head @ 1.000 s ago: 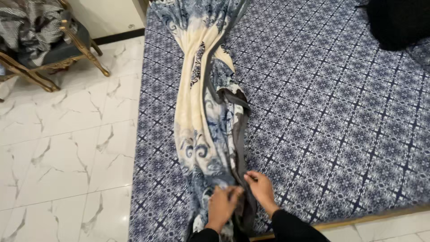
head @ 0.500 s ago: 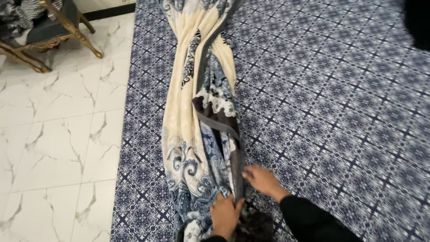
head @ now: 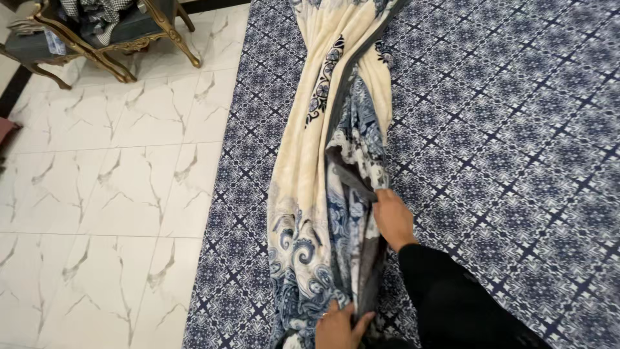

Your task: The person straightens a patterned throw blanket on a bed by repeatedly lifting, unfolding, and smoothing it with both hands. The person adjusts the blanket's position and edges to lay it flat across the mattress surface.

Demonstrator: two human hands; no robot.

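Patterned bed [head: 516, 161], hands on blanket [head: 323, 194]

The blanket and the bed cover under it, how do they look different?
The blanket is cream with big blue scrolls and a grey edge; the bed cover is a small repeating blue and white tile pattern. The blanket lies bunched in a long strip, gripped by the left hand and right hand; the bed cover lies flat. Both use blue and white.
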